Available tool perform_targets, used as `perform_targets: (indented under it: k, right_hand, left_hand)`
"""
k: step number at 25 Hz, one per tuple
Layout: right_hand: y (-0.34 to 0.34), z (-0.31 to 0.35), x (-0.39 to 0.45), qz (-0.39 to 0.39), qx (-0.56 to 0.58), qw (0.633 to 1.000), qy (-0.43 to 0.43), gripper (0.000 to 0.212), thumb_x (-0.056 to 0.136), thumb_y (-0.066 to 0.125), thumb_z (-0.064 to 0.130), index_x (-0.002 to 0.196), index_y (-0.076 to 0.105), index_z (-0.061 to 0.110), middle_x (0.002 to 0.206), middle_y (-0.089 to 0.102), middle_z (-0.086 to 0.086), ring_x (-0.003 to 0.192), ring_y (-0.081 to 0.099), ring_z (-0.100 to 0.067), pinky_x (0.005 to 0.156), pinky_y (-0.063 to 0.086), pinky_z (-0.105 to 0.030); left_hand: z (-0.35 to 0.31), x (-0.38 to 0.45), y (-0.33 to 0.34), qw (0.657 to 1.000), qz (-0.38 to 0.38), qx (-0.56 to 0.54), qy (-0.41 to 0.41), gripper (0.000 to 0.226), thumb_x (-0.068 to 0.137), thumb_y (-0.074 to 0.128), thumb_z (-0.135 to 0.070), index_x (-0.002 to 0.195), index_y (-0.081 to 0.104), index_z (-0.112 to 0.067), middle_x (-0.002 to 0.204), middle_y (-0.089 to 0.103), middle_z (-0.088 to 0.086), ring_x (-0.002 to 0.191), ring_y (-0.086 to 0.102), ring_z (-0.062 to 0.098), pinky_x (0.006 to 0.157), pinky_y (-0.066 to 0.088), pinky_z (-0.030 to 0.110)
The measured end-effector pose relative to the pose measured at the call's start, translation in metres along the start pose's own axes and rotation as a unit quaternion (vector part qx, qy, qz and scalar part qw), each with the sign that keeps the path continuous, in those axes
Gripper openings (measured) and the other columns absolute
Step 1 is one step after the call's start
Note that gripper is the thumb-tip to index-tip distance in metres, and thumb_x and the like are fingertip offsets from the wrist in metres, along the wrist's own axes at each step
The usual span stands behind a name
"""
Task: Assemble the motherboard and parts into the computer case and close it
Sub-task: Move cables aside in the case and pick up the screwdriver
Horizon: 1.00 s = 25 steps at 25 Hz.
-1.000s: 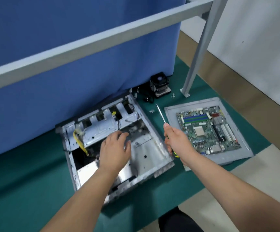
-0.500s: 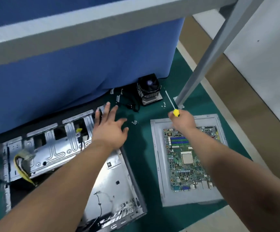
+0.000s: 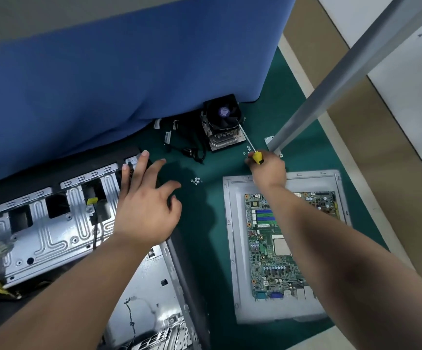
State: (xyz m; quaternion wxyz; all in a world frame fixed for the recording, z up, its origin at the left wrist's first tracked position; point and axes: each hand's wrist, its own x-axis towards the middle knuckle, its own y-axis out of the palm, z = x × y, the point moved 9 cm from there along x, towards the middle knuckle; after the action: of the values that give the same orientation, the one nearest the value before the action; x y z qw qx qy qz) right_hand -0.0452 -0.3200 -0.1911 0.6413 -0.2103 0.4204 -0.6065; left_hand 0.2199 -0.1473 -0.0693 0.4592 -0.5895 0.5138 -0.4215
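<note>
Reaching past the open computer case [image 3: 60, 231], the left hand [image 3: 146, 210] hovers with fingers [image 3: 141, 162] spread and relaxed, holding nothing, over the case's far corner and the green worktop [image 3: 204, 223]. Right hand [image 3: 268, 170] grips the yellow-handled screwdriver [image 3: 254, 154], fingers curled round the handle; the shaft points away toward the CPU cooler fan [image 3: 223, 122], tip close to or touching its corner.

Motherboard [image 3: 280, 246] not yet in the case; lies on the grey side panel [image 3: 232, 248], to the right of the case and apart from it.

Risks, as judged:
- Loose screws [image 3: 196, 181] sit between the hands, a second small cluster [image 3: 248, 149] just beside the right hand. A sweep of either hand could scatter them off the worktop.
- Screwdriver tip could jab the fan blades or heatsink fins if the hand pushes forward.
- Right forearm passes directly over the bare board; dropping it could press on components or the socket.
- Case edges are raw sheet metal; a careless reach could scrape the left wrist.

Writing: purple round label on the fan hub, text too small to read. Board markings illegible.
</note>
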Motion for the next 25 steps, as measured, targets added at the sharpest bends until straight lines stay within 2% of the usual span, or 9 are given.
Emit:
perform_targets:
  k: [6,10,13,16,18,19,21,22,25]
  right_hand:
    - [0.001,0.001,0.0,-0.007,-0.033,0.999,0.001,0.016,0.098,0.061,0.037,0.097,0.07,0.024,0.088,0.066,-0.006,0.079,0.06,-0.03,0.066,0.045,-0.03]
    - [-0.02,0.013,-0.023,-0.024,0.065,0.998,-0.004,0.01,0.098,0.064,0.026,0.092,0.068,0.019,0.079,0.066,-0.001,0.074,0.062,-0.024,0.061,0.044,-0.023]
    - [-0.043,0.028,-0.072,-0.018,0.259,0.966,0.02,0.01,0.095,0.07,0.021,0.087,0.07,0.027,0.076,0.072,0.005,0.073,0.071,-0.01,0.059,0.047,-0.016]
    - [-0.053,0.054,-0.136,0.029,0.302,0.953,0.0,0.014,0.092,0.072,0.021,0.085,0.071,0.033,0.079,0.074,0.007,0.075,0.071,-0.017,0.065,0.053,-0.033]
    - [-0.051,0.078,-0.179,0.072,0.326,0.942,-0.029,0.016,0.091,0.074,0.019,0.083,0.072,0.033,0.076,0.072,0.009,0.069,0.07,-0.01,0.06,0.052,-0.026]
    - [-0.047,0.089,-0.199,0.094,0.33,0.938,-0.042,0.016,0.092,0.074,0.019,0.083,0.072,0.033,0.075,0.072,0.009,0.067,0.069,-0.008,0.059,0.052,-0.023]
    - [-0.038,0.106,-0.235,0.122,0.323,0.936,-0.06,0.016,0.093,0.074,0.019,0.083,0.072,0.032,0.076,0.073,0.009,0.068,0.068,-0.007,0.059,0.051,-0.021]
    - [-0.033,0.111,-0.252,0.129,0.323,0.935,-0.066,0.014,0.093,0.074,0.019,0.085,0.072,0.03,0.077,0.074,0.007,0.069,0.067,-0.007,0.06,0.05,-0.021]
    - [-0.023,0.129,-0.303,0.144,0.346,0.923,-0.087,0.009,0.092,0.074,0.017,0.089,0.073,0.025,0.081,0.075,0.003,0.071,0.066,-0.007,0.064,0.05,-0.017]
  left_hand:
    - [0.001,0.0,0.0,1.0,-0.012,-0.008,0.002,0.04,0.087,0.045,-0.035,0.11,0.077,-0.03,0.15,0.048,0.006,0.157,0.011,0.031,0.126,0.004,0.056]
    - [0.002,0.0,0.002,1.0,0.007,-0.005,0.003,0.04,0.087,0.045,-0.037,0.11,0.077,-0.033,0.153,0.044,0.005,0.158,0.006,0.029,0.126,0.003,0.056]
    - [0.002,0.0,0.004,0.998,0.066,0.012,-0.017,0.039,0.09,0.047,-0.046,0.118,0.073,-0.038,0.161,0.034,0.003,0.157,-0.007,0.026,0.126,-0.003,0.055]
    - [0.0,0.003,0.005,0.98,0.197,0.011,-0.026,0.045,0.094,0.05,-0.061,0.134,0.06,-0.043,0.168,0.016,-0.003,0.153,-0.026,0.021,0.125,-0.014,0.051]
    - [-0.01,-0.005,-0.007,0.97,0.233,-0.068,-0.032,0.038,0.098,0.053,-0.055,0.132,0.062,-0.039,0.162,0.035,-0.005,0.157,-0.011,0.022,0.126,-0.003,0.049]
    - [-0.018,-0.012,-0.019,0.967,0.209,-0.141,-0.039,0.028,0.099,0.055,-0.048,0.122,0.068,-0.037,0.149,0.053,-0.005,0.157,0.013,0.024,0.124,0.014,0.047]
    - [-0.023,-0.039,-0.045,0.926,0.129,-0.337,-0.11,0.017,0.099,0.059,-0.036,0.091,0.073,-0.031,0.103,0.075,-0.006,0.116,0.063,0.025,0.096,0.047,0.039]
    - [-0.019,-0.059,-0.052,0.886,0.103,-0.423,-0.163,0.022,0.099,0.06,-0.032,0.081,0.072,-0.027,0.087,0.075,-0.004,0.094,0.068,0.025,0.084,0.052,0.038]
    - [0.002,-0.126,-0.055,0.757,0.099,-0.588,-0.266,0.021,0.098,0.065,-0.023,0.084,0.075,-0.012,0.087,0.078,0.006,0.092,0.073,0.029,0.092,0.056,0.044]
